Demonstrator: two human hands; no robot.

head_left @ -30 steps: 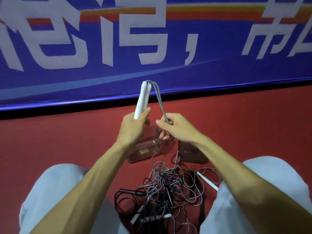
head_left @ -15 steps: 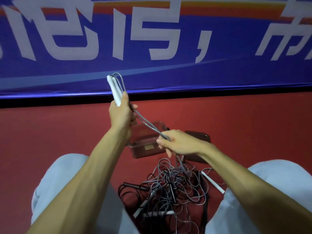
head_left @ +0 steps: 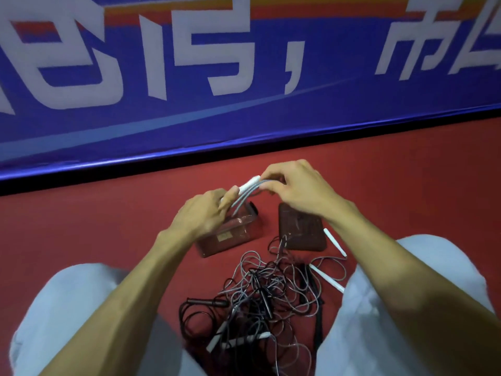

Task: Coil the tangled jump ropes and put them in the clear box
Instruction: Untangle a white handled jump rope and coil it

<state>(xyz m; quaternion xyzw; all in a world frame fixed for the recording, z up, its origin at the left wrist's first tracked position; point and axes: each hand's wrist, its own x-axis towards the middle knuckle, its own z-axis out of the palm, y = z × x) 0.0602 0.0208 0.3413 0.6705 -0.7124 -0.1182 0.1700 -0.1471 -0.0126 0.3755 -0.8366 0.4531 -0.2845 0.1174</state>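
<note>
Dim indoor light, colours heavy & saturated. Banner [head_left: 244,109] lettering soft, smeared w/ motion blur. Left hand [head_left: 200,218], right hand [head_left: 295,188] & the held jump rope [head_left: 248,185] slightly blurred too. Rope pile [head_left: 265,297] in shadow btwn the legs, dark cords merging. Wide-angle bend: black strip [head_left: 108,176] curves, edges stretched.

Blue banner [head_left: 352,85] w/ white lettering, black strip [head_left: 108,175] below, red floor [head_left: 81,226]

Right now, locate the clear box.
Head view, centre: the clear box sits on the red floor below the left hand, with the lid to its right.
</note>
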